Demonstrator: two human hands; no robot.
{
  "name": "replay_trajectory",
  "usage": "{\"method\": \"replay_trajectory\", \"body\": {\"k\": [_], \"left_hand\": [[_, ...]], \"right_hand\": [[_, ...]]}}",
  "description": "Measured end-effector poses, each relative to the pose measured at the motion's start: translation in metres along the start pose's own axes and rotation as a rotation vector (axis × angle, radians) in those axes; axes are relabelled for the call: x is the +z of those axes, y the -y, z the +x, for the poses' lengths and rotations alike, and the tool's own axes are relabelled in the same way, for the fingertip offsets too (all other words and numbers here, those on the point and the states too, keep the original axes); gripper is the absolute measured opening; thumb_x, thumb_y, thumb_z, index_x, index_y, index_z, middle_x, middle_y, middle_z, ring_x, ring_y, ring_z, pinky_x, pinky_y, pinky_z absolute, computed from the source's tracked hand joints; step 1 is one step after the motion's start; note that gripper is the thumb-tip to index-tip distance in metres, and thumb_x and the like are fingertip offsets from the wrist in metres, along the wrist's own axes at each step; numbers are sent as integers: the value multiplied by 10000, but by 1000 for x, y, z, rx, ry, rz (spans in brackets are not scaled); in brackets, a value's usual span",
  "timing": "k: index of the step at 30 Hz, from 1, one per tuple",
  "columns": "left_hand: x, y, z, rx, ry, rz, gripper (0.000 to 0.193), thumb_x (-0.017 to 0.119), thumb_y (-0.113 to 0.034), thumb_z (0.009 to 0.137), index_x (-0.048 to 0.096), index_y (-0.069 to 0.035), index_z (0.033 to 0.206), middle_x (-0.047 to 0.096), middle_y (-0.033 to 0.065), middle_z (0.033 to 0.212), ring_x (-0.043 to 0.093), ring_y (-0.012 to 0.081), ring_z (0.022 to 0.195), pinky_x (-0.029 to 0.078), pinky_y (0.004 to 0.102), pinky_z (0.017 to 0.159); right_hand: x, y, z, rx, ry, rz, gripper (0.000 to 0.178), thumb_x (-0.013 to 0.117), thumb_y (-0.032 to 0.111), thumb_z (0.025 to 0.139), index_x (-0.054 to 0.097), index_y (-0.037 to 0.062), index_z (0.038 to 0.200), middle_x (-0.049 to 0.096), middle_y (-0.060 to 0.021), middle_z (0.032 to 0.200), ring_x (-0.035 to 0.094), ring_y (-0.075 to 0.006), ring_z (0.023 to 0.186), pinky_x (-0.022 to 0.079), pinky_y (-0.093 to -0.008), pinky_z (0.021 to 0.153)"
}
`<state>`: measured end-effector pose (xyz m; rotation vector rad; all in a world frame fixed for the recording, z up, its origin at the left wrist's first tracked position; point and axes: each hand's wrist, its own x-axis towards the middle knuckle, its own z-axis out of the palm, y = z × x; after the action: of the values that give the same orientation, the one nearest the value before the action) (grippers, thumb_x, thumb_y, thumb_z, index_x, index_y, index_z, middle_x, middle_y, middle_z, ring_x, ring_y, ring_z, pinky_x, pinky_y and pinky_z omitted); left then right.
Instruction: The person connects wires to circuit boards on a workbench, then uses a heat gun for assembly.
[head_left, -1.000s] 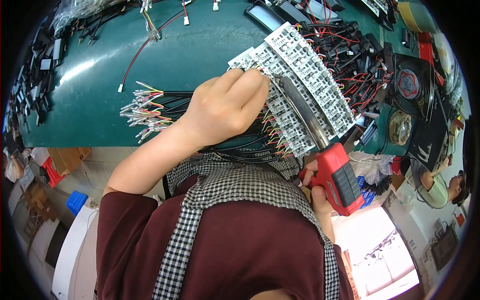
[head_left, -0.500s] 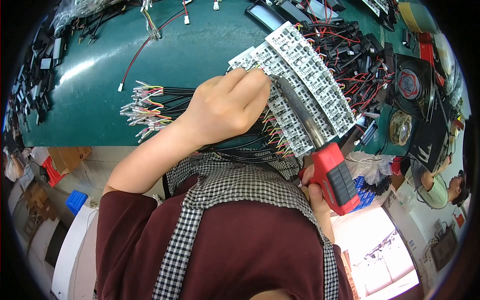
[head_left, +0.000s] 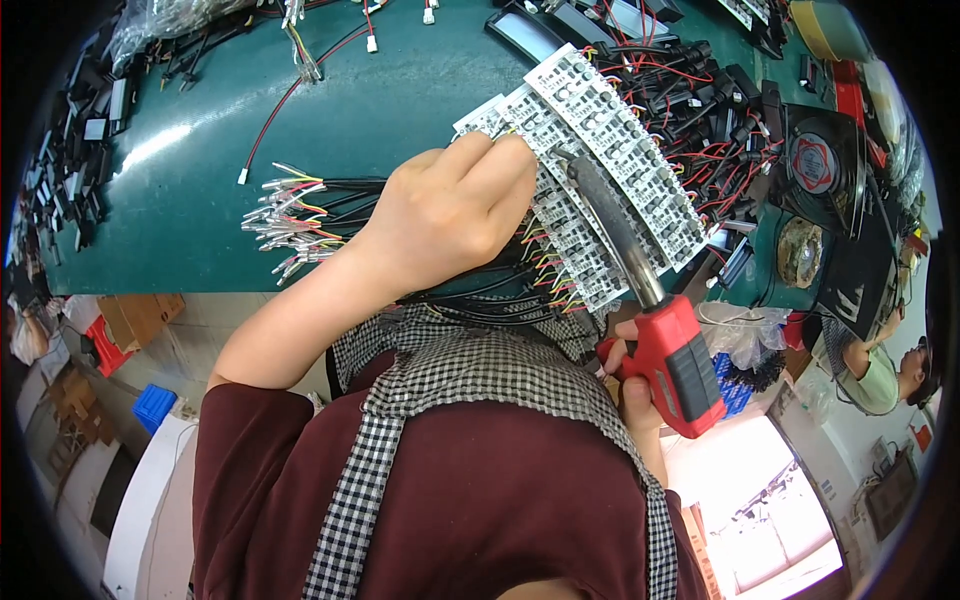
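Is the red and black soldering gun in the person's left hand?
No, the right hand holds the red and black soldering gun, while the left hand is at the white rectangular circuit boards.

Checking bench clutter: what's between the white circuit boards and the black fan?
Head view: a tangle of black parts and red wires lies between the circuit boards and the fan.

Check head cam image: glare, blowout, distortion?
Head view, left: glare streak on the table; head view, lower right: bright patch washed out; head view, rim: fisheye bending, dark corners; head view, centre: left hand and circuit boards reasonably clear.
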<state>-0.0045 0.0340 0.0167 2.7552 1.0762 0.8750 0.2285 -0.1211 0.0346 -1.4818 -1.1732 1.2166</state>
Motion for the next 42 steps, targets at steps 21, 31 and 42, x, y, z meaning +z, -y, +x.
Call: {"method": "replay_trajectory", "body": {"k": [21,31,42], "left_hand": [[9,1,3,45,-119,55,90,591,-86,603,547,-64,678,458,9,749,492,113,625,421,213,445],[10,3,3,65,-127,42,82,582,-101,592,532,-77,653,437,0,720,477,108,598,409,210,438],[9,3,-2,44,-126,-15,213,625,-60,617,615,-19,826,497,41,798,541,154,663,454,245,500]], "right_hand": [[-21,-28,-15,-84,66,-472,706,781,310,637,518,3,1215,678,-91,913,670,-234,778,508,-308,737],[-15,-21,-15,-41,56,-267,721,768,348,706,470,-16,1253,673,-67,786,667,-192,690,507,-283,689],[-12,-20,-10,-124,26,-242,681,749,329,742,470,-38,1243,659,-40,733,645,-156,643,502,-269,680]]}}
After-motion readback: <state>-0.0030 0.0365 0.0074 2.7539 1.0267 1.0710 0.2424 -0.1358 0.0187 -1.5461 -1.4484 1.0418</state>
